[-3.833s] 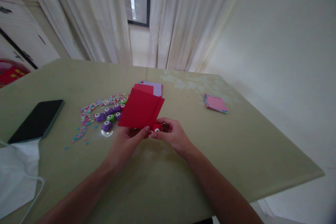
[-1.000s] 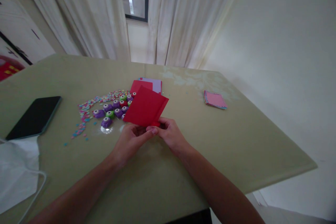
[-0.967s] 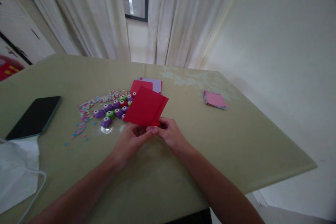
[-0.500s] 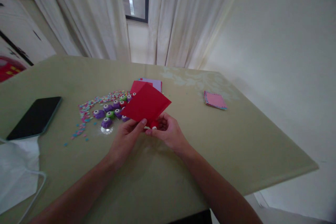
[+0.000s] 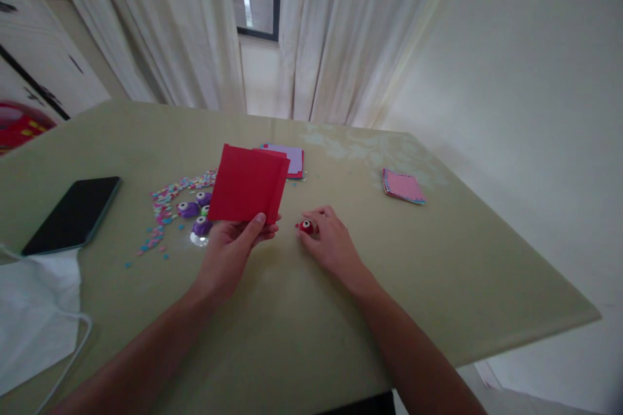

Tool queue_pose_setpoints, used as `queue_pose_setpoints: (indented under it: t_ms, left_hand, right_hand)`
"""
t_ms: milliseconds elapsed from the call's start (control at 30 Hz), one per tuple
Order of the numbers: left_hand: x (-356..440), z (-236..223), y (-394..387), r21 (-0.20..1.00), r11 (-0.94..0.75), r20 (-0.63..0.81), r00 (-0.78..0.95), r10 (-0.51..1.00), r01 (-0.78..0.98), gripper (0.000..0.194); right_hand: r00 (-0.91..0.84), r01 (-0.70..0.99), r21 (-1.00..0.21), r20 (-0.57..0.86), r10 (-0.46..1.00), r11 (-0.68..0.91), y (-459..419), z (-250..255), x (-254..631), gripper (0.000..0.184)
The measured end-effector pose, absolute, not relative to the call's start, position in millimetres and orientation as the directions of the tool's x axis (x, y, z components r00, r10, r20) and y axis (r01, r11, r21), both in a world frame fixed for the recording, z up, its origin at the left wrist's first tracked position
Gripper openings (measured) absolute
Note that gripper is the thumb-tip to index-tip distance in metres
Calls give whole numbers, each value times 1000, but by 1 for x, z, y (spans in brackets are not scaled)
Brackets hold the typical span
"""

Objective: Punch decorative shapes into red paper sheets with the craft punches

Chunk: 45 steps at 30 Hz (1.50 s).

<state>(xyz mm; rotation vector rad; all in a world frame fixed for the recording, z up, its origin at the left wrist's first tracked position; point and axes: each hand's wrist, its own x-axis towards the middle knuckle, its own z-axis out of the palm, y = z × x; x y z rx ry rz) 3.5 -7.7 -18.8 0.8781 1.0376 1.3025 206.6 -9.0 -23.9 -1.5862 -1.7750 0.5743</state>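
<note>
My left hand (image 5: 238,243) grips red square paper (image 5: 248,185) by its lower edge, thumb in front and fingers behind. It looks like more than one sheet, since a second edge shows at the right. To the right, low over the table, my right hand (image 5: 331,237) has its fingers closed around a small red figure with one round eye (image 5: 306,226). Several purple one-eyed figures (image 5: 202,225) and a green one stand left of the paper, which hides part of the group. A small clear disc (image 5: 198,240) lies by the nearest purple figure.
Small pastel pieces (image 5: 160,207) are scattered on the left of the table (image 5: 302,337). Behind the red paper lies a pile of lilac and red paper (image 5: 296,161). A pink-topped stack (image 5: 403,186) sits right, a phone (image 5: 73,214) and white face mask (image 5: 39,318) left.
My hands have moved apart. My right hand has carried the red figure right and down towards the table. The red paper in my left hand has shifted left and turned more upright.
</note>
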Motion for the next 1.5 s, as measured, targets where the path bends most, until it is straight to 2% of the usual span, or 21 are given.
queue_pose_setpoints:
  t_ms: [100,200,333,400,533,633,767,900,1033,1133,1333,1500]
  left_hand:
    - [7,-18,-12,971,98,-102,-6,995,-220,43]
    - [11,-19,-17,984,99,-97,24,995,-150,47]
    - [12,-23,-20,979,143,-138,46,989,-145,48]
    - [11,-24,-20,983,135,-131,37,991,-122,44]
    - [9,-25,-19,998,39,-38,29,999,-50,38]
    - [9,-25,-19,997,73,-72,27,997,-33,35]
    - [8,-23,-17,975,162,-153,68,986,-150,39]
    - [9,-21,-16,935,195,-178,86,980,-297,33]
    - [9,-20,-16,871,235,-210,104,972,-432,31]
    - [9,-19,-16,857,229,-194,123,973,-462,28]
    - [3,-24,-9,934,131,-95,122,988,-333,29]
    - [-2,-30,0,985,54,-29,151,988,-166,34]
  right_hand:
    - [17,499,-844,236,972,196,-14,-17,196,29]
    - [30,273,-951,160,987,146,-20,-13,183,29]
    - [36,147,-985,92,995,86,-21,-16,179,21]
    - [19,92,-993,72,997,70,-20,-17,180,23]
    - [23,106,-994,40,999,37,-21,-14,179,29]
    - [30,130,-990,55,998,51,-22,-17,177,21]
    - [-16,19,-999,49,999,49,-19,-22,181,15]
    - [-52,-90,-996,-16,999,-20,-17,-18,184,14]
    - [-71,-186,-978,-78,994,-91,-18,-14,184,17]
    - [-90,-214,-968,-113,990,-130,-18,-15,184,20]
    - [-145,-179,-975,-102,984,-128,-17,-17,186,22]
    - [-11,-261,-954,-151,989,-148,-15,-22,186,31]
